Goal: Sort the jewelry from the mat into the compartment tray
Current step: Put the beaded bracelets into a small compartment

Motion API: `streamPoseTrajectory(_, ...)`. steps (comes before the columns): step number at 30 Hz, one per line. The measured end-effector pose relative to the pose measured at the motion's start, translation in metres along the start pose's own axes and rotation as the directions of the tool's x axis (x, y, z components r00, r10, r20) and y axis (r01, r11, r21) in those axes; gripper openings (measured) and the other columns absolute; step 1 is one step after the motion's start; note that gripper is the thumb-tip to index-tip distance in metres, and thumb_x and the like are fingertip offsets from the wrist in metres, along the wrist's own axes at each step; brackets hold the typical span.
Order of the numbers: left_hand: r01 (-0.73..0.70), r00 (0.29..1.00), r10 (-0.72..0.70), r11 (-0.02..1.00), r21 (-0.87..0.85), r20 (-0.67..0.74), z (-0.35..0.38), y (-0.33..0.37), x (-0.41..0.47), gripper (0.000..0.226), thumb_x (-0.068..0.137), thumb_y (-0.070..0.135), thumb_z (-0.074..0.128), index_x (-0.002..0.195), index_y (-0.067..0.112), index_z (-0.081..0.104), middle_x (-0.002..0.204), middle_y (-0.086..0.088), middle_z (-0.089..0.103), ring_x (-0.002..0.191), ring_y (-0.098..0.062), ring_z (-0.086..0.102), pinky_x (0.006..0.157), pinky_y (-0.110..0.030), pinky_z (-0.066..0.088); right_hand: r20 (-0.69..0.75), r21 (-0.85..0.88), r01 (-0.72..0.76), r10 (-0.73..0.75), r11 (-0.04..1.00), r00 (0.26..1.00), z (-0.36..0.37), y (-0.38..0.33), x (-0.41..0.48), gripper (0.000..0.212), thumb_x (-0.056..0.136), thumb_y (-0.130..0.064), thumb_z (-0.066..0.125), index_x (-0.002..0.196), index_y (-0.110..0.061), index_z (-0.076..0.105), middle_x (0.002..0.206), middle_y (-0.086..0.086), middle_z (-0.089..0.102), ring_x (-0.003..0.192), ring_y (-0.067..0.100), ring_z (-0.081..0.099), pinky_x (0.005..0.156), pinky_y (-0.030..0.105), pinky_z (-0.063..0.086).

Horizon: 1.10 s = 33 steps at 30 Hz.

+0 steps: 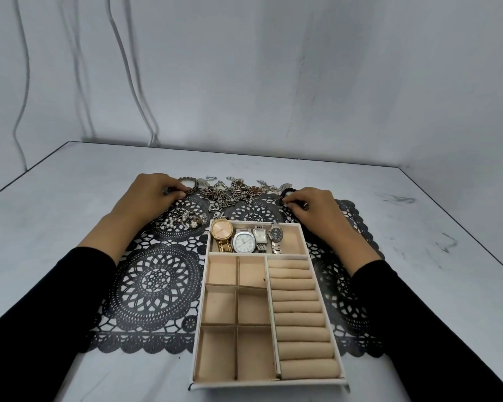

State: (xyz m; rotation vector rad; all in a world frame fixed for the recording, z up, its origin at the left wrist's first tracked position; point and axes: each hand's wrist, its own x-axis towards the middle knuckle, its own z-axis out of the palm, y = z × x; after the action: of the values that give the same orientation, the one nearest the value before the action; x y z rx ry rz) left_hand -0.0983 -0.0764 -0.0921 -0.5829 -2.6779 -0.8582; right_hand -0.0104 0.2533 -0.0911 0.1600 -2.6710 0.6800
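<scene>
both hands reach to the far edge of the black lace mat, where the loose jewelry lies in a row. the left hand is at the row's left end, its fingertips curled onto a dark woven bangle and pinching it against the mat. the right hand is at the right end, fingers curled round a black beaded bracelet. between the two hands sits a tangled pile of silver chains, touching neither. a pearl cluster lies just beside the left wrist, nearer the person.

the compartment tray rests on the mat between the forearms, on the near side of the jewelry row. its far compartment holds four watches side by side: a gold watch, a white-faced watch, a small square watch and a dark-faced watch. the six small square cells show only their beige lining, as do the ring rolls on the right. black sleeves cover both forearms over the pale tabletop.
</scene>
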Motion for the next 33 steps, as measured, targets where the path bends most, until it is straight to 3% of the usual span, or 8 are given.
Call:
streamPoseTrajectory(4, -0.084, 0.996, 0.084, 0.995, 0.061, -0.003, -0.001, -0.001, -0.001, 0.015, 0.089, 0.015, 0.070, 0.103, 0.016, 0.076, 0.099, -0.005, 0.072, 0.096, -0.024, 0.064, 0.086, -0.033, 0.047, -0.118, 0.078, -0.032, 0.041, 0.996, 0.992, -0.004, -0.002, 0.000, 0.016, 0.087, -0.013, 0.066, 0.099, -0.016, 0.074, 0.098, -0.001, 0.072, 0.089, 0.011, 0.062, 0.084, 0.022, 0.047)
streamPoseTrajectory(9, -0.117, 0.989, 0.118, 0.993, 0.017, -0.092, -0.003, 0.003, -0.004, 0.013, 0.089, 0.011, 0.068, 0.100, 0.013, 0.076, 0.096, -0.002, 0.072, 0.092, -0.017, 0.063, 0.083, -0.027, 0.044, -0.225, 0.191, -0.047, 0.091, 0.980, 0.970, -0.010, -0.006, 0.000, 0.014, 0.087, -0.009, 0.066, 0.097, -0.014, 0.074, 0.092, -0.006, 0.069, 0.082, 0.004, 0.061, 0.074, 0.001, 0.042)
streamPoseTrajectory(13, -0.147, 0.969, 0.139, 0.989, -0.024, -0.202, -0.007, 0.008, -0.005, 0.012, 0.087, 0.007, 0.070, 0.097, 0.010, 0.076, 0.093, 0.000, 0.072, 0.089, -0.013, 0.063, 0.084, -0.023, 0.046, -0.267, 0.242, -0.059, 0.125, 0.969, 0.955, -0.015, -0.009, 0.003, 0.014, 0.087, -0.010, 0.066, 0.097, -0.012, 0.075, 0.092, -0.005, 0.070, 0.080, 0.003, 0.062, 0.074, 0.002, 0.043)
streamPoseTrajectory(16, -0.151, 0.957, 0.127, 0.986, -0.075, -0.260, -0.010, 0.009, -0.004, 0.012, 0.087, 0.009, 0.071, 0.097, 0.012, 0.076, 0.086, 0.012, 0.067, 0.083, 0.005, 0.060, 0.080, -0.005, 0.041, -0.279, 0.280, -0.064, 0.145, 0.958, 0.949, -0.019, -0.013, 0.004, 0.014, 0.086, -0.009, 0.067, 0.097, -0.013, 0.075, 0.092, -0.004, 0.071, 0.077, -0.005, 0.061, 0.074, 0.002, 0.042)
streamPoseTrajectory(19, -0.137, 0.948, 0.088, 0.980, -0.143, -0.305, -0.012, 0.013, -0.004, 0.012, 0.087, 0.009, 0.071, 0.096, 0.013, 0.076, 0.086, 0.012, 0.068, 0.082, 0.015, 0.059, 0.076, -0.001, 0.040, -0.284, 0.314, -0.057, 0.151, 0.948, 0.947, -0.022, -0.019, 0.003, 0.013, 0.086, -0.010, 0.067, 0.095, -0.016, 0.075, 0.091, -0.006, 0.072, 0.077, -0.006, 0.061, 0.074, 0.005, 0.044)
streamPoseTrajectory(28, -0.129, 0.940, 0.025, 0.950, -0.285, -0.340, -0.029, 0.045, -0.021, 0.023, 0.089, 0.014, 0.070, 0.086, 0.037, 0.068, 0.080, 0.023, 0.069, 0.075, 0.001, 0.064, 0.072, -0.007, 0.046, -0.295, 0.477, -0.005, 0.165, 0.879, 0.941, -0.045, -0.052, -0.008, 0.012, 0.085, -0.013, 0.069, 0.093, -0.019, 0.076, 0.089, -0.008, 0.073, 0.082, 0.001, 0.065, 0.075, 0.012, 0.048)
streamPoseTrajectory(31, -0.127, 0.935, -0.009, 0.924, -0.361, -0.353, -0.037, 0.056, -0.030, 0.020, 0.089, 0.015, 0.070, 0.086, 0.034, 0.069, 0.078, 0.030, 0.068, 0.070, 0.007, 0.062, 0.069, -0.005, 0.045, -0.287, 0.522, 0.026, 0.146, 0.853, 0.947, -0.052, -0.065, -0.015, 0.012, 0.085, -0.012, 0.069, 0.090, -0.022, 0.075, 0.088, -0.009, 0.073, 0.082, 0.004, 0.066, 0.075, 0.014, 0.049)
streamPoseTrajectory(33, -0.135, 0.930, -0.023, 0.907, -0.399, -0.368, -0.043, 0.064, -0.037, 0.018, 0.089, 0.014, 0.071, 0.087, 0.032, 0.070, 0.082, 0.022, 0.071, 0.073, 0.005, 0.064, 0.071, -0.007, 0.047, -0.276, 0.546, 0.033, 0.143, 0.837, 0.950, -0.056, -0.073, -0.022, 0.012, 0.085, -0.013, 0.069, 0.089, -0.023, 0.075, 0.088, -0.010, 0.073, 0.084, 0.006, 0.067, 0.077, 0.016, 0.051)
